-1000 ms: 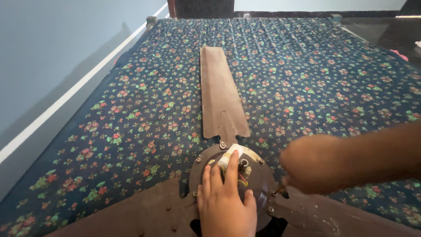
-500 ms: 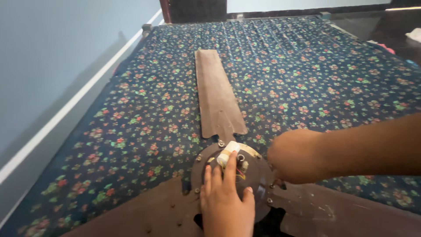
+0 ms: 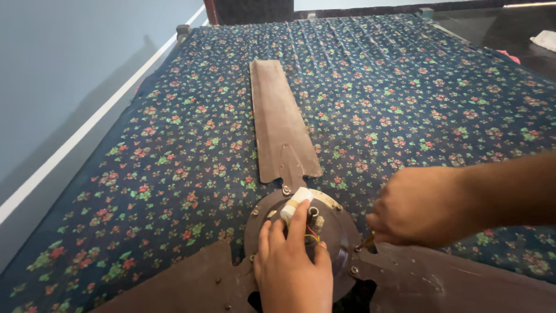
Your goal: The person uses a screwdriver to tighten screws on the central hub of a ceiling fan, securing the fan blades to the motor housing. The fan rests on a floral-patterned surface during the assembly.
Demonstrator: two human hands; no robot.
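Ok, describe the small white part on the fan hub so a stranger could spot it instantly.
A brown ceiling fan lies on the floral cloth. At its round motor hub, under the left hand, sits a small white cylinder. It is the only pale piece there, with coloured wires beside it.

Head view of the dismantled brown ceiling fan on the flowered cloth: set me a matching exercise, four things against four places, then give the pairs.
Things:
1. long brown fan blade
2. left hand
3. right hand
4. dark blue flowered cloth

Places:
A. at the hub's right edge, gripping a small tool
B. spread flat under the whole fan
C. resting on top of the round dark motor hub
D. pointing away from the hub towards the far end

Pairs: 1-D, 2-C, 3-A, 4-B
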